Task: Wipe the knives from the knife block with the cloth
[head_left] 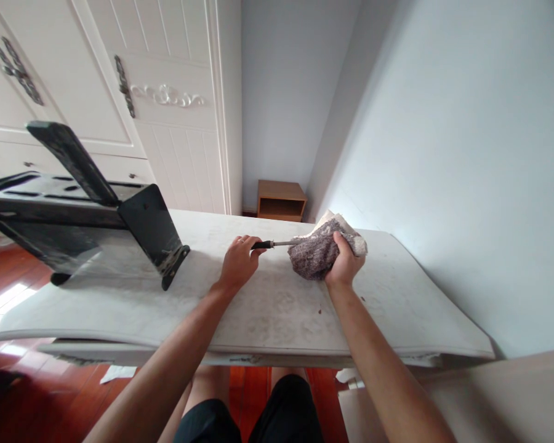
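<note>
My left hand point(238, 263) is closed round the black handle of a screwdriver-like tool point(268, 244), whose metal shaft points right. My right hand point(345, 263) grips a bunched grey and white cloth point(314, 252) that wraps the far end of the shaft, hiding the tip. Both hands are over the middle of a white board point(277, 307) that serves as a work surface.
A black metal frame with a slanted bracket point(150, 231) lies on the board's left part. White wardrobe doors point(120, 92) stand behind it. A small wooden cabinet point(281, 200) sits in the far corner. A pale wall point(466, 184) runs along the right. Red wooden floor below.
</note>
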Demonstrator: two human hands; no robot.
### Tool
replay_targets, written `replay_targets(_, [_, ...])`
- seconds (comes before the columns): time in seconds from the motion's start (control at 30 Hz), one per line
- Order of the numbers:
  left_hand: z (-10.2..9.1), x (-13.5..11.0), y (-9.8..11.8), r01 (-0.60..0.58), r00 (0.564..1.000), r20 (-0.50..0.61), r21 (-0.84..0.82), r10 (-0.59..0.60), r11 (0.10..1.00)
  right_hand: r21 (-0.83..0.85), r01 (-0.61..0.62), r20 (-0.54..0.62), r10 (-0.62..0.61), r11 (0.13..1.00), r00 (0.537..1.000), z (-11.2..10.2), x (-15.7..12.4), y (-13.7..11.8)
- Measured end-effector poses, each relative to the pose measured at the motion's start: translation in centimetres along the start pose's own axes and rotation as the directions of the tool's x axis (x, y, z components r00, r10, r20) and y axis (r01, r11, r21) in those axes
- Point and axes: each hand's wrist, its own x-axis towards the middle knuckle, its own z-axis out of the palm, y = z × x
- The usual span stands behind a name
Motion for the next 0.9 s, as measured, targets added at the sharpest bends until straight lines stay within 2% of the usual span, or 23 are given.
replay_targets(0.27, [0.2,-0.1,-0.1,0.040,0.999,-0.003,0.030,-0.040,0.999,-0.022,-0.011,-0.023,0.010,1.000,1.000,-0.1,0.5,0.2])
replay_targets(0.47, [0.0,-0.1,-0.2,0.067,0.997,-0.032,0.014,-0.067,0.998,-0.143,0.210,-0.035,-0.217,0.967,0.976,-0.5,0.8,0.0])
replay_targets(0.53, [0.0,-0.2,-0.3,0.079,0.996,-0.043,0.021,-0.078,0.997,-0.169,0.248,-0.053,-0.260,0.954,0.964,-0.7,1.1,0.1])
replay_targets(0.6, [-0.1,-0.2,-0.4,0.105,0.993,-0.055,0.023,-0.104,0.994,-0.156,0.219,-0.111,-0.238,0.963,0.965,-0.8,1.6,0.2])
replay_targets(0.73, [-0.2,-0.1,-0.7,0.226,0.968,-0.095,-0.057,-0.230,0.973,-0.041,0.095,-0.241,-0.102,0.995,0.965,-1.1,2.4,0.7])
replay_targets(0.8, [-0.2,0.0,-0.6,0.293,0.947,-0.081,-0.168,-0.310,0.941,-0.026,0.069,-0.223,-0.073,0.997,0.972,-0.9,2.3,0.7])
replay_targets(0.9, [-0.1,0.1,-0.2,0.378,0.920,0.071,-0.418,-0.385,0.826,-0.025,0.011,-0.081,-0.013,1.000,0.997,-0.5,1.3,0.4])
